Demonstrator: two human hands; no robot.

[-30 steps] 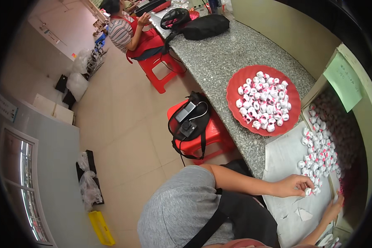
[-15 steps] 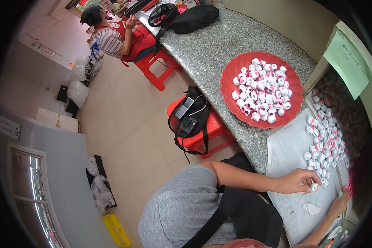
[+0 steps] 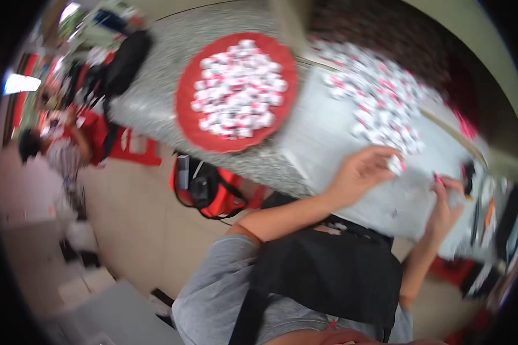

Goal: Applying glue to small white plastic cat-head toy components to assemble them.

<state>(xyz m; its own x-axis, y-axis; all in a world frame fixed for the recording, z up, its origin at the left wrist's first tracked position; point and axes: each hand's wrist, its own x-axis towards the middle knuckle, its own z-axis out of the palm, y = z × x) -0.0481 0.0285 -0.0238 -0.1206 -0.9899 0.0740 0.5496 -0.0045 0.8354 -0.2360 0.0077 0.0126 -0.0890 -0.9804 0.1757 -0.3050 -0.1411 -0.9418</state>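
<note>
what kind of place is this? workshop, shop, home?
Probably a small informal packing or sorting workroom, not a factory line. A speckled stone counter carries a red round tray heaped with small white-and-red pieces, more are spread on a grey sheet, and red plastic stools stand on the tiled floor.

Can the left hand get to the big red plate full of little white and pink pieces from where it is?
Probably yes. The left hand rests on the pale sheet, pinching a small piece at the edge of the loose pile. The red plate sits just beside that sheet on the stone counter, and nothing stands between them.
</note>
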